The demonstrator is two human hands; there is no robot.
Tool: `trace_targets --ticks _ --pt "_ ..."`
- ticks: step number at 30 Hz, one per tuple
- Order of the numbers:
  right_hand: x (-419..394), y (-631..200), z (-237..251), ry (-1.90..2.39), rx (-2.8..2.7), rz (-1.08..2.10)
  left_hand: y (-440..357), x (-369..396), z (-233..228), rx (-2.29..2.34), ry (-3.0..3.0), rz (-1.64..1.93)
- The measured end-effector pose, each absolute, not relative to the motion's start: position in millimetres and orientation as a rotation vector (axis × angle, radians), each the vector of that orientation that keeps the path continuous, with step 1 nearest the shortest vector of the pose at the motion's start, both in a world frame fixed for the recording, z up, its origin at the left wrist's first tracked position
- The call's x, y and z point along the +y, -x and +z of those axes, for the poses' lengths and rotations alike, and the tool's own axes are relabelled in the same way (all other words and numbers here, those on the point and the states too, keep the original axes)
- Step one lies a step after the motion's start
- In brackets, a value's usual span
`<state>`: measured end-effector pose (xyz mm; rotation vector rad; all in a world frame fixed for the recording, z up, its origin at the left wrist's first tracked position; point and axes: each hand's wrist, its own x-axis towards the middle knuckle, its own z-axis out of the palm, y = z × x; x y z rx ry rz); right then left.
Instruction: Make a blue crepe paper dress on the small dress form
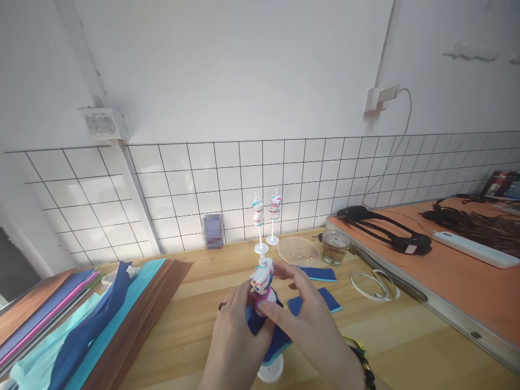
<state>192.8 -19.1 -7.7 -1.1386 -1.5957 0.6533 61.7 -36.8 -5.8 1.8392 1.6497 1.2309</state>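
Note:
A miniature dress form [262,275] with a white body and colourful strips around its chest stands upright on a round white base [271,369]. Navy blue fabric with a light-blue edge [278,342] wraps its waist like a skirt. My left hand [239,322] closes on the fabric from the left, thumb against the front. From the right, my right hand [306,306] pinches at the waist, its thumb pressed on the form and its fingers curled behind. Both hands hide part of the waist and the skirt's top edge.
Two more small dress forms [259,214] stand at the back. Navy cloth pieces [325,300], a clear disc [298,251], a glass jar [335,249] and white tape [371,287] lie to the right. Stacked coloured fabrics [142,309] are left. An orange board [410,271] bears black gear.

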Motion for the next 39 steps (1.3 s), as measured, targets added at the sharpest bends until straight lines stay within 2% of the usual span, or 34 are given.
trace_targets --ticks 4,10,13,19,24,30,39 --pt "-18 -181 3 1.217 -1.566 0.733 -66 -42 -7 1.662 -1.916 1.191" --pt "1 -200 1 1.024 -1.464 0.978 -52 -36 -9 1.488 -2.005 1.198" --pt "10 -215 5 0.843 -1.391 1.191 -40 -29 -5 1.446 -1.93 1.227" --pt "12 -215 8 0.659 -1.494 1.363 -26 -27 6 1.397 -1.717 1.077" --pt "9 -204 1 0.549 -1.522 1.505 -22 -27 10 1.156 -1.624 0.976" --pt "1 -193 6 0.535 -1.55 1.503 -19 -22 8 1.116 -1.588 0.99" --pt "-8 -206 -17 0.882 -1.505 1.283 -5 -13 5 1.298 -1.55 1.102"
